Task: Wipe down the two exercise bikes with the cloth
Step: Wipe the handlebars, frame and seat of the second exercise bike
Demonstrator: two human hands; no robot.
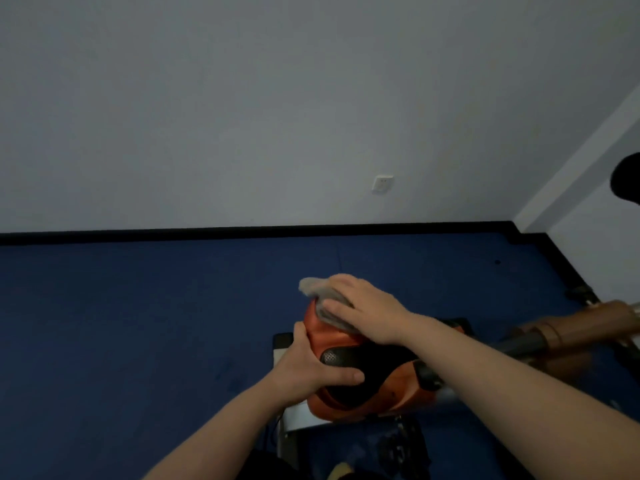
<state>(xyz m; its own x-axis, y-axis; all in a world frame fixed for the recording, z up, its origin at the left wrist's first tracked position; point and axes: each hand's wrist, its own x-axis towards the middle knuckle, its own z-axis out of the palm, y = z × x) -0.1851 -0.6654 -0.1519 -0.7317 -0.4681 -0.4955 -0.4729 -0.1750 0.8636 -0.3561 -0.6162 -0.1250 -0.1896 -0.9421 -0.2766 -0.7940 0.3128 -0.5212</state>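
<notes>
Low in the middle of the frame sits the bike seat [360,372], orange around the edge with a black padded centre that has a patch of small holes near its left end. Its surface looks smooth, with a slight shine on the orange part. My left hand [311,368] grips the seat's left side, thumb lying across the black pad and fingers curled round the orange edge. My right hand [363,306] presses the cloth [325,296] flat onto the far, upper end of the seat, with its fingers spread and fairly straight over the fabric. The cloth is greyish-beige and crumpled, and one corner sticks out past my fingertips toward the upper left. Under the seat I see part of a pale metal frame [298,414] and dark parts of the bike that are too blurred to make out. At the right edge of the frame a brown padded handle [585,323] on a grey bar runs off toward the lower right, blurred. The floor [138,323] is dark blue, the wall [277,98] above it pale grey with a black skirting strip [242,234], and a white wall socket [382,184] sits just right of centre.
</notes>
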